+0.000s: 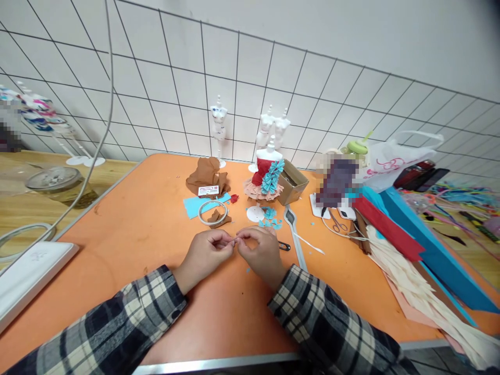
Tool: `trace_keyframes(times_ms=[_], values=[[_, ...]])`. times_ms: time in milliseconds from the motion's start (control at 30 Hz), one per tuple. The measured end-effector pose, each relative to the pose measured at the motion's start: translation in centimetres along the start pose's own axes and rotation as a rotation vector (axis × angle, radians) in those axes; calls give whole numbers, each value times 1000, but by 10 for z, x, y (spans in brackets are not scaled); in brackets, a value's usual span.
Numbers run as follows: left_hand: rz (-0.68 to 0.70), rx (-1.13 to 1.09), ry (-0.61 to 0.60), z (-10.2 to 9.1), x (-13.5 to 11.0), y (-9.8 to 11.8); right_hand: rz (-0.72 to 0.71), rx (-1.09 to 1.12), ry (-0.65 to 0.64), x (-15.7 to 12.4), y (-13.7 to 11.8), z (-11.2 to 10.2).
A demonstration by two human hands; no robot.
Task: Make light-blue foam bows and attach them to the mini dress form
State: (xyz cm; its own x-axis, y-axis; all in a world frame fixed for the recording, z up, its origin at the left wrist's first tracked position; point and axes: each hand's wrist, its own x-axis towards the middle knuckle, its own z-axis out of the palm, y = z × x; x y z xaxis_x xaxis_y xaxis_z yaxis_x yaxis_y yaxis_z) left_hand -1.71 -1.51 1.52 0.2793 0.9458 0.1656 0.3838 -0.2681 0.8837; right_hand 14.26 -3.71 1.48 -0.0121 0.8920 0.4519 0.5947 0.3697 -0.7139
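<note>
My left hand [209, 255] and my right hand [261, 252] meet above the orange table, thumbs and forefingers pinched together tip to tip. Whatever lies between the fingertips is too small to make out. Just beyond them stands a small white dress form [269, 155] in a red bodice with blue ruffles [272, 178] and a pink frilled skirt [253, 190]. Blue cut petals [270, 224] lie by its base. A roll of clear tape [213, 213] rests on brown scraps and a blue sheet [191, 207], left of the form.
Crumpled brown paper [203, 174] and a cardboard box [295, 182] stand at the back, near bare dress forms [219, 117]. At right are scissors [339, 225], grey tweezers [295, 234] and stacked coloured paper [394, 224]. A white box [42, 265] sits at left.
</note>
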Motion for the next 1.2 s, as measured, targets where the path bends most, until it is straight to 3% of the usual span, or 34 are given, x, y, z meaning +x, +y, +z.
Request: trace_keyframes(times_ms=[167, 333, 500, 700, 800, 900, 1033, 1133, 1200], values=[[-17, -67, -21, -2, 2, 1, 246, 353, -26, 3, 2, 4], [35, -176, -74, -5, 4, 1, 396, 605, -124, 6, 8, 7], [78, -213, -171, -7, 2, -1, 505, 679, -185, 13, 17, 5], [95, -273, -177, -7, 2, -5, 527, 633, -164, 12, 13, -13], [95, -257, -170, -7, 5, -9, 459, 676, -57, 12, 5, -35], [84, -217, -196, -6, 12, -13, 346, 545, 127, 26, 8, -65], [61, -182, -223, -7, 21, -15, 194, 181, 372, 73, 34, -108], [62, -174, -228, -8, 24, -15, 146, -134, 391, 110, 60, -128], [65, -172, -238, -8, 24, -15, 140, -289, 307, 129, 74, -133]])
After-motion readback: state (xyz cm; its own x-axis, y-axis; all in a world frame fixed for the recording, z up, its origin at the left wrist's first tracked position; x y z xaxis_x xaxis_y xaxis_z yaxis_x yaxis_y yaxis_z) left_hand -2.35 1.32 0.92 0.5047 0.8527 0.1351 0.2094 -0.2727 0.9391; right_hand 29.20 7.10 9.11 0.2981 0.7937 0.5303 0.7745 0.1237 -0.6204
